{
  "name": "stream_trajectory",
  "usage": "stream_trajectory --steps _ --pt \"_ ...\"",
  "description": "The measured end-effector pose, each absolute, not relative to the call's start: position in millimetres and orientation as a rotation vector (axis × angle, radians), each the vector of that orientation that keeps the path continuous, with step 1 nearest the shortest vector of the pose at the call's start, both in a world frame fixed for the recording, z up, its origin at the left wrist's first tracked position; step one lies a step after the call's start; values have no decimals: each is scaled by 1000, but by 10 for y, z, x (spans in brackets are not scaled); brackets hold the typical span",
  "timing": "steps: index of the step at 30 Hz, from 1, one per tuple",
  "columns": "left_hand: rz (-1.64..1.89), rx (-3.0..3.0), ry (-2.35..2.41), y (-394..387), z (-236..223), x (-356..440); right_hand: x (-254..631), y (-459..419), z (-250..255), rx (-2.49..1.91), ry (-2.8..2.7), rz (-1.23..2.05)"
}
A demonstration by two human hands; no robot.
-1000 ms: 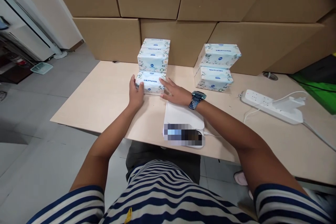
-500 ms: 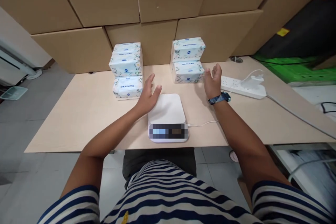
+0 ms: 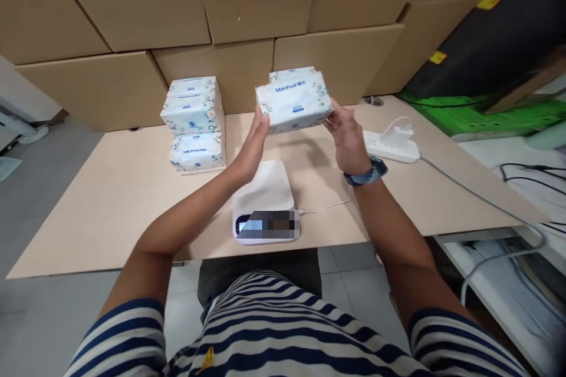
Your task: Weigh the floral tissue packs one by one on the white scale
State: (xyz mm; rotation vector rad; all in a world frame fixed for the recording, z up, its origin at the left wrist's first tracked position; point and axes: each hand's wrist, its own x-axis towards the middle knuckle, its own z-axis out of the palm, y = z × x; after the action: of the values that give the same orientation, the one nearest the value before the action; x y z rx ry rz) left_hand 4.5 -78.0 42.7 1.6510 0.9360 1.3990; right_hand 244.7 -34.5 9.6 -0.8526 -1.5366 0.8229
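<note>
Between my two hands a white tissue pack [image 3: 294, 103] with blue lettering and a leaf print is held up above the table, a little tilted. My left hand [image 3: 256, 144] presses on its left end, and my right hand [image 3: 349, 138], with a blue watch band at the wrist, grips its right end. Behind it shows the top of another tissue pack [image 3: 289, 75], mostly hidden. To the left stands a stack of tissue packs [image 3: 194, 123]. Nearer to me lies a white scale [image 3: 265, 185] with nothing on its plate; its display is blurred out.
Cardboard boxes [image 3: 247, 0] are piled along the table's back edge. A white power strip [image 3: 391, 147] with a plugged-in adapter lies right of my right hand, its cable running off to the right. A thin white cord [image 3: 325, 207] leaves the scale. A green crate [image 3: 446, 121] stands at the right.
Both hands have closed on the front tissue pack of the right-hand group and lifted it off the table. The view has shifted slightly to the right.
</note>
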Motion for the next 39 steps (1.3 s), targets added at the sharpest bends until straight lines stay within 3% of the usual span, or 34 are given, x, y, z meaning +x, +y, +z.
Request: stream_trajectory --steps 5,9,17,27,39 --pt "1250 1331 837 -2137 805 -530 2146 -1115 -109 -654 -1412 881" --pt "1207 1103 891 -2534 540 -659 1822 -1500 -348 -738 -1327 962" --pt "1273 1173 1005 -2376 7 -850 1793 -1488 -305 -889 -1330 918" --pt "1333 1218 1141 -2068 -205 -869 1866 -1348 -235 -990 -1258 1026" --pt "1469 1055 1105 -2171 -397 -623 1924 -1251 -352 -1062 -1340 890"
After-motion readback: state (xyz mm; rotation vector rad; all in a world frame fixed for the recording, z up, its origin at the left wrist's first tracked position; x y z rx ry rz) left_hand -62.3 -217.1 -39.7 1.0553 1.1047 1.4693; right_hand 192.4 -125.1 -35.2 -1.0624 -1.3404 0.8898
